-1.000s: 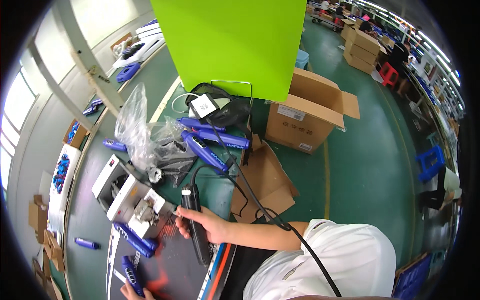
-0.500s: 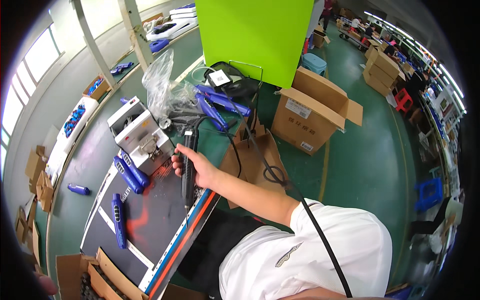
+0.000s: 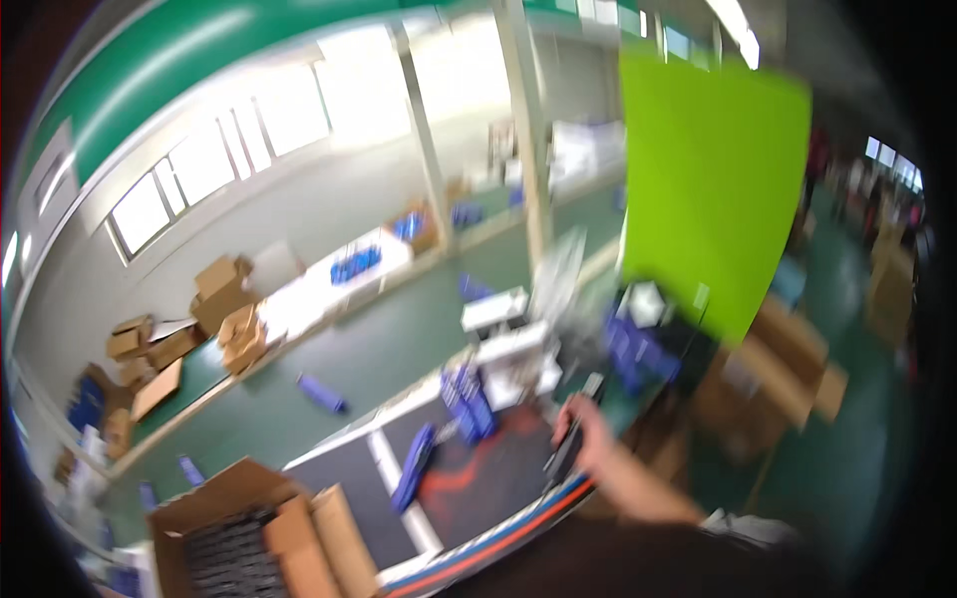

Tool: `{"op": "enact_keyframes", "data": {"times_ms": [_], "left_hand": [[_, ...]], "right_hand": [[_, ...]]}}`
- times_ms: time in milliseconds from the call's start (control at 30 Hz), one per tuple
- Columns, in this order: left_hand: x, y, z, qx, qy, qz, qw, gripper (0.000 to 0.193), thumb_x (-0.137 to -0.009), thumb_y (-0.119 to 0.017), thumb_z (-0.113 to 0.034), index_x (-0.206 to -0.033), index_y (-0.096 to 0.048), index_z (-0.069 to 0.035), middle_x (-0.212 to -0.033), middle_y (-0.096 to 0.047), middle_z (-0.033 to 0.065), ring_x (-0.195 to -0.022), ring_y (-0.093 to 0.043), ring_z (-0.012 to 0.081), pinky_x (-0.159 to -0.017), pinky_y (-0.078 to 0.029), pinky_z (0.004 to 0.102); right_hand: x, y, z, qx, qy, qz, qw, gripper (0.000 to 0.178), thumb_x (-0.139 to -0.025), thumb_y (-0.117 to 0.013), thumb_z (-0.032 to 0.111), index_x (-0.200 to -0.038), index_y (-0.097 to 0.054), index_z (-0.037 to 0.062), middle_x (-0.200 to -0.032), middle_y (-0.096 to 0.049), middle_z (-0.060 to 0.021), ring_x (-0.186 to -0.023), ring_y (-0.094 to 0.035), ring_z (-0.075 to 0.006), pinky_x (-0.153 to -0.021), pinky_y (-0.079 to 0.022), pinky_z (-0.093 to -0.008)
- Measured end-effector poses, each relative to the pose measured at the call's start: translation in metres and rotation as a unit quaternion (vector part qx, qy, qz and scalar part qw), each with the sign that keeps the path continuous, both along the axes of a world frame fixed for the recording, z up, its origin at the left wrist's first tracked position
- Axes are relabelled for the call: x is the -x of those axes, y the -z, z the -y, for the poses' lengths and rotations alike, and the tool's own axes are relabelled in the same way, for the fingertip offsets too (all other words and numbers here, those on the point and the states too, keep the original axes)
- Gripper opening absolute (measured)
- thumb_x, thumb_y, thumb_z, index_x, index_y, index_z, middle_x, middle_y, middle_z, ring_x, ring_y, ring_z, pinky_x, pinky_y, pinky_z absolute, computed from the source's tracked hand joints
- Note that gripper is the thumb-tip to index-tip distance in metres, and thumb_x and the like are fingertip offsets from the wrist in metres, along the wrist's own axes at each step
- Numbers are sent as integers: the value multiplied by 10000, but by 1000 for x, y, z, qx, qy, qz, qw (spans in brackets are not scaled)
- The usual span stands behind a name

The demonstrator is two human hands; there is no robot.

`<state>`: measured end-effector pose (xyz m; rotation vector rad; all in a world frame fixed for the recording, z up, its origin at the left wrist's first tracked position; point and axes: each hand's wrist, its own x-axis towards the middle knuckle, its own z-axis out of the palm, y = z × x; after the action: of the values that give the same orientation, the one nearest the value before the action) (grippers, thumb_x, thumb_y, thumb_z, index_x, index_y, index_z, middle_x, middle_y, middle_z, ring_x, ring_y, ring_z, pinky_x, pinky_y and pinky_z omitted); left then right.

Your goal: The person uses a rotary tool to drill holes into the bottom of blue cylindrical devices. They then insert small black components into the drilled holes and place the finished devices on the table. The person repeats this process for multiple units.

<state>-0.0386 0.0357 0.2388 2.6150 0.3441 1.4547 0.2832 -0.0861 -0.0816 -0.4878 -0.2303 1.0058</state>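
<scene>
My right hand (image 3: 590, 435) is closed around a black electric screwdriver (image 3: 564, 454), whose tip points down toward the near edge of the dark work mat (image 3: 495, 468). Left of that hand stands a white box-shaped machine (image 3: 511, 351), possibly a screw feeder. Beside it, several blue elongated casings (image 3: 467, 404) lie together on the mat. One more blue casing (image 3: 414, 466) lies apart, farther left. My left hand is out of the picture. Motion blurs the whole view, so the screwdriver's tip is hard to make out.
An open carton (image 3: 231, 538) of small dark parts stands at the front left. A green conveyor belt (image 3: 384, 344) runs behind the mat, carrying a blue casing (image 3: 320, 393). A bright green panel (image 3: 713, 189) rises at the back right, with an open cardboard box (image 3: 763, 384) below it.
The view has swung up and left, bringing the windows and more of the front-left carton into sight. My right hand still grips the screwdriver. Fingertips at the lower left edge have left the picture.
</scene>
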Motion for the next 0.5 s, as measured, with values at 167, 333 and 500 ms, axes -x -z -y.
{"op": "enact_keyframes", "data": {"times_ms": [167, 333, 500], "left_hand": [[43, 62, -9, 34, -83, 20, 996, 527, -873, -656, -153, -1360, -494, -34, -1184, -544, 149, -1065, -543, 278, -885, -447, 463], [39, 55, -21, -11, -168, 82, 982, 493, -860, -650, -106, -1328, -516, -26, -1127, -557, 136, -1016, -551, 255, -851, -453, 426], [45, 48, -30, -64, -222, 109, 967, 463, -846, -645, -59, -1295, -539, -19, -1070, -571, 123, -966, -559, 232, -818, -458, 388]], "right_hand": [[26, 33, -12, 27, -55, -40, 997, 194, -976, -596, 339, -889, -612, 166, -743, -599, -5, -652, -581, -150, -618, -505, -332], [-25, 47, 0, 45, -7, -105, 993, 214, -982, -567, 393, -918, -634, 200, -732, -609, 15, -630, -574, -140, -599, -499, -337], [-3, -8, -2, 65, 45, 44, 996, 208, -988, -573, 403, -977, -606, 198, -660, -547, 29, -548, -530, -114, -523, -479, -278]]}}
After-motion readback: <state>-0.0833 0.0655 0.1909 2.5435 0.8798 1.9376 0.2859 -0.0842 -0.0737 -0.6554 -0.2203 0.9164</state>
